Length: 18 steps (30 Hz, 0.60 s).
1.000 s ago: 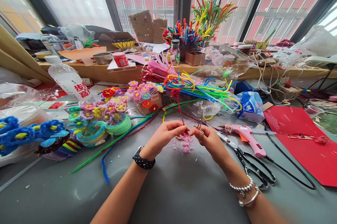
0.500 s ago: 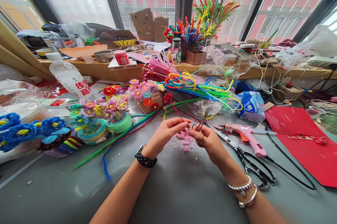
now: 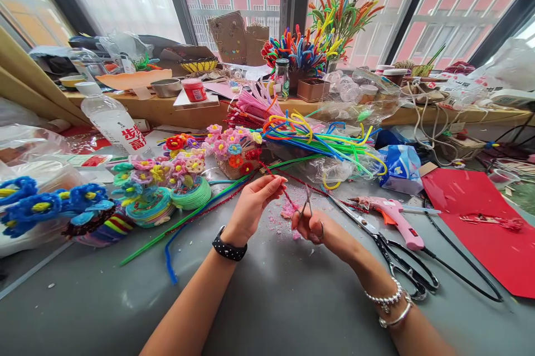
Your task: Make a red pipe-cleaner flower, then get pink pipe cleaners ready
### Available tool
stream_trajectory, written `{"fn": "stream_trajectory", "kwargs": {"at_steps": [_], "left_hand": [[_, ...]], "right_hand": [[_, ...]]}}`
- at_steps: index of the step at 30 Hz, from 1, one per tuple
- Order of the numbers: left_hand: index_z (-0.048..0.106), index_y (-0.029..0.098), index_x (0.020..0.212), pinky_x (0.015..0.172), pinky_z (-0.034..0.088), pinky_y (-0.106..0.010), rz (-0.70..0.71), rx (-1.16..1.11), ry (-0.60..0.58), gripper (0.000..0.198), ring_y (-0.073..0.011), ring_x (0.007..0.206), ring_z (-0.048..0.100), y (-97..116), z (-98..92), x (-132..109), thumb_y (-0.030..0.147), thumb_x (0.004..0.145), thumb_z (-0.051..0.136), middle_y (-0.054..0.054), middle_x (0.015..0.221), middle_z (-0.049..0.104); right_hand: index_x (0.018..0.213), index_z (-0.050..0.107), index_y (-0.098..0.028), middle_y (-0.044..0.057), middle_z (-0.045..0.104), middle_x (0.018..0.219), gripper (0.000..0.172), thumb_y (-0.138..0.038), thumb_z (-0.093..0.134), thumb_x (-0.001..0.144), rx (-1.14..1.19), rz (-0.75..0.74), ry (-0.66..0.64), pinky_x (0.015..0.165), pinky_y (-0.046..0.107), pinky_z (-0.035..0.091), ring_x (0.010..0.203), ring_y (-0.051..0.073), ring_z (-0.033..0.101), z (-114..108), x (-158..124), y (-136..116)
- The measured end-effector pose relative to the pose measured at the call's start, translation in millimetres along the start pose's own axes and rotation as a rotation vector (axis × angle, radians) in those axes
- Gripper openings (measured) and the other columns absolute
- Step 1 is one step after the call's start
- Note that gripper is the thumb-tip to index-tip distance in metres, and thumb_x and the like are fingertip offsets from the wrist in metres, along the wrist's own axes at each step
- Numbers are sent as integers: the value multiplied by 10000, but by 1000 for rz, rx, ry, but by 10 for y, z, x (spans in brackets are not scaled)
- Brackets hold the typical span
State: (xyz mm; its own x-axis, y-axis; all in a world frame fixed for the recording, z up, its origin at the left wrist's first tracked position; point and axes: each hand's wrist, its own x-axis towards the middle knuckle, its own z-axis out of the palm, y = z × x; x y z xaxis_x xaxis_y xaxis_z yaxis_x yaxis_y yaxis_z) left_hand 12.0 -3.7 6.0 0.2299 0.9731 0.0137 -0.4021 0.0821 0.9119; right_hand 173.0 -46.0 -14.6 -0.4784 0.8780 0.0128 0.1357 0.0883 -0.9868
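My left hand (image 3: 254, 204) pinches a thin red glitter pipe cleaner (image 3: 279, 182) whose curled flower-like end (image 3: 253, 154) points up and left, over the grey table (image 3: 267, 300). My right hand (image 3: 314, 227) grips small scissors (image 3: 307, 203), their blades up against the red stem. Pink fuzzy clippings (image 3: 288, 213) lie on the table between and under the hands. A black watch sits on my left wrist, silver bracelets on my right.
Large black scissors (image 3: 393, 255) and a pink glue gun (image 3: 393, 215) lie right of my hands, with red paper (image 3: 480, 216) beyond. A heap of coloured pipe cleaners (image 3: 321, 141), finished flower baskets (image 3: 184, 178), blue flowers (image 3: 45, 205) and a water bottle (image 3: 111, 122) crowd the back and left.
My left hand has moved up and left, tilting the red stem so its curled end swings left. My right hand dropped slightly and brought the small scissors to the stem.
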Motion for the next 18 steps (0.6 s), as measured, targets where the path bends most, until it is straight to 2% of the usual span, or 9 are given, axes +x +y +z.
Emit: {"fn": "stream_trajectory", "kwargs": {"at_steps": [3, 6, 13, 18], "left_hand": [[666, 156, 734, 612, 372, -160, 1, 29, -7, 127, -56, 643, 490, -1, -7, 2, 258, 671, 623, -4, 704, 601], [669, 156, 755, 597, 361, -168, 6, 49, -10, 153, -59, 629, 474, 0, -5, 1, 274, 672, 618, -11, 712, 601], [670, 164, 794, 601, 354, -170, 6, 55, -27, 167, -57, 627, 465, -1, -14, -1, 270, 678, 612, -9, 717, 597], [669, 166, 804, 609, 356, -164, 10, 55, -37, 166, -52, 636, 465, -1, -16, -1, 265, 687, 606, -8, 725, 598]], "right_hand": [[717, 507, -152, -10, 405, 605, 697, -777, 224, 595, -92, -30, -146, 487, 225, 269, 538, 93, 343, 8, -18, -37], [698, 516, -155, -7, 418, 606, 694, -773, 217, 599, -155, -37, -225, 499, 230, 285, 553, 100, 359, 19, -29, -60], [680, 535, -139, 0, 447, 598, 717, -772, 208, 605, -182, -31, -236, 482, 228, 287, 541, 99, 373, 56, -27, -57], [608, 530, -144, -19, 410, 533, 692, -780, 259, 583, -148, -5, -201, 466, 220, 266, 498, 85, 342, 67, -13, -60]]}}
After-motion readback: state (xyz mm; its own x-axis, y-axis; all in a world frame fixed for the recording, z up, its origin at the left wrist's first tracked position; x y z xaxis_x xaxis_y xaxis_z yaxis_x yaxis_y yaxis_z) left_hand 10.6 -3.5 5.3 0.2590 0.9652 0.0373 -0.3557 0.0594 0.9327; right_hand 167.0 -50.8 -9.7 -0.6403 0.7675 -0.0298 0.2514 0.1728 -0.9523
